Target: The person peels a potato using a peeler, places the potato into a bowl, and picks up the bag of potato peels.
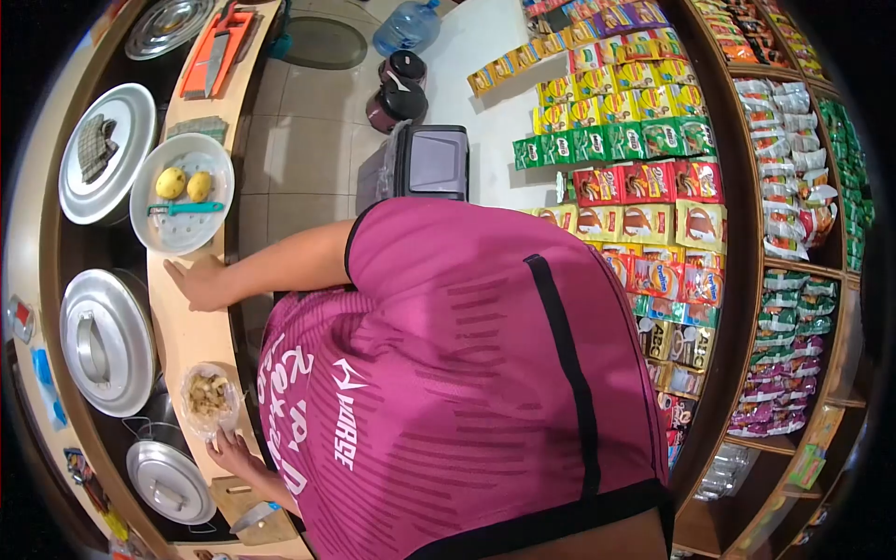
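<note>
My right hand (pixel 194 283) rests on the wooden counter with its fingers spread, just below a white strainer bowl (pixel 154 233). In that bowl lie two yellowish potatoes (pixel 171 183) and a teal-handled peeler (pixel 187 208). Lower in the view, my left hand (pixel 233 455) has its fingers at the edge of a clear plastic bowl (pixel 194 422) and seems to grip its rim. Pale brownish cut pieces or peelings (pixel 209 392) fill this bowl. Beside my left forearm, a knife (pixel 254 516) lies on a small wooden board (pixel 273 530).
Lidded metal pots (pixel 107 373) stand along the counter's far side. An orange tray (pixel 198 70) with a large knife (pixel 217 61) lies at the top. Sachet strips (pixel 616 140) hang at right beside packed shelves (pixel 747 261). A water bottle (pixel 407 28) stands on the floor.
</note>
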`<state>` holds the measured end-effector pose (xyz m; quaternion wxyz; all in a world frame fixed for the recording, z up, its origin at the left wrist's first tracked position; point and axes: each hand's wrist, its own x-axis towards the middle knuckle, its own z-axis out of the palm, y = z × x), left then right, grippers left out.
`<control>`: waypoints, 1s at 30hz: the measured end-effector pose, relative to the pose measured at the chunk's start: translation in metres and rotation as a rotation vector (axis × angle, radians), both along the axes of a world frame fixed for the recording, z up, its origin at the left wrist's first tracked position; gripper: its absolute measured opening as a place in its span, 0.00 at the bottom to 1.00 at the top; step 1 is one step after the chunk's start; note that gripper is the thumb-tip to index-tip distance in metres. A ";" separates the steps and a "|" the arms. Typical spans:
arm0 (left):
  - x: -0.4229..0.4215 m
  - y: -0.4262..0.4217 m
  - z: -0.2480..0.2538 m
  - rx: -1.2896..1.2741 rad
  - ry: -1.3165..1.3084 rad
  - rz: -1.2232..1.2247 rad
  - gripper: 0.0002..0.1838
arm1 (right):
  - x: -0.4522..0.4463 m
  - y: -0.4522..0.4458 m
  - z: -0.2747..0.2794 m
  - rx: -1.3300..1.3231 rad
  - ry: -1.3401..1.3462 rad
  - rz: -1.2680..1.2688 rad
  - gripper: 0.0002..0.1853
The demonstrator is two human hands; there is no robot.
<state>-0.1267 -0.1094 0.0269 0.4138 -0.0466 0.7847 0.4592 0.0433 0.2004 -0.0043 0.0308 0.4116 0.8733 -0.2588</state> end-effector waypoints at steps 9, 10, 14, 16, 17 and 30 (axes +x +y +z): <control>-0.023 -0.006 -0.030 0.014 0.040 -0.116 0.31 | 0.002 -0.009 -0.002 -0.105 -0.038 0.330 0.50; -0.026 -0.010 -0.034 0.033 0.063 -0.099 0.33 | 0.001 -0.017 -0.004 -0.107 -0.038 0.331 0.50; -0.025 -0.010 -0.028 0.040 0.025 -0.030 0.33 | -0.001 -0.041 -0.011 -0.072 0.026 0.480 0.40; -0.025 -0.014 -0.030 0.064 0.014 -0.032 0.33 | 0.000 -0.044 -0.016 -0.017 0.025 0.526 0.37; -0.028 -0.018 -0.037 0.068 0.015 -0.027 0.33 | 0.001 -0.044 -0.019 0.051 0.037 0.563 0.36; -0.015 -0.011 -0.015 0.044 0.047 -0.025 0.31 | 0.024 -0.035 -0.027 0.321 0.321 1.077 0.06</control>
